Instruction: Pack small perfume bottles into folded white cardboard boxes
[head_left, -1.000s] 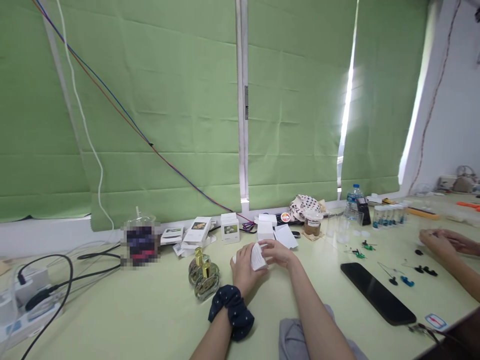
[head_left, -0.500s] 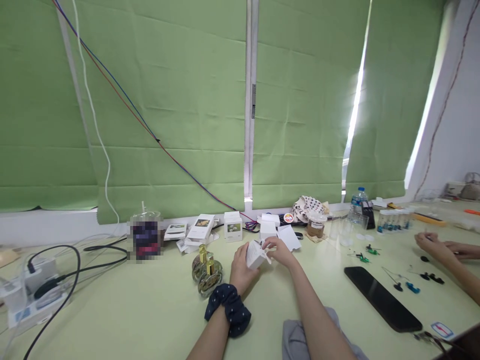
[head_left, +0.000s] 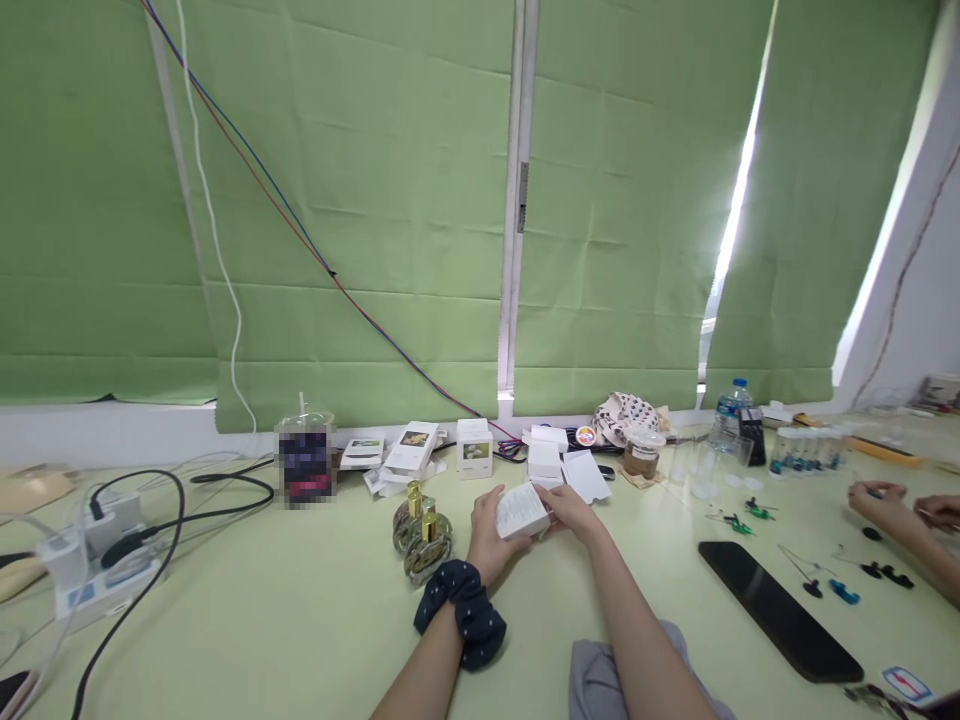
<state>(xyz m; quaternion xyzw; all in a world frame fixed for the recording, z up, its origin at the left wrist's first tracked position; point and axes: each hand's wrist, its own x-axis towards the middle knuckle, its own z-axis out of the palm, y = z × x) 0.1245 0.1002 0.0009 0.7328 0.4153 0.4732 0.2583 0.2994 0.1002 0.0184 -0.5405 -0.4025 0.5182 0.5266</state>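
Observation:
A small white carton point(head_left: 520, 513) with fine print on its upper face is held between both hands, tilted above the table. My left hand point(head_left: 489, 543), with a dark dotted scrunchie point(head_left: 462, 612) on its wrist, wraps the carton's left and lower side. On the right end, the fingers of my right hand point(head_left: 571, 511) close around the carton and are partly hidden behind it. Just left of my left hand stand two round patterned glass bottles with gold tops, a nearer bottle point(head_left: 428, 552) and a farther bottle point(head_left: 410, 505).
White boxes point(head_left: 475, 455) and an open paper flap point(head_left: 587, 477) line the back edge. A lidded cup point(head_left: 305, 465) and a power strip point(head_left: 112, 585) with cables are leftward. Rightward lie a black slab point(head_left: 780, 610), small coloured parts point(head_left: 844, 592) and another person's hands point(head_left: 885, 505).
The carton has turned so its printed face shows more. My right fingers moved from a raised pinch at its end to gripping its right side. The camera view swung slightly left.

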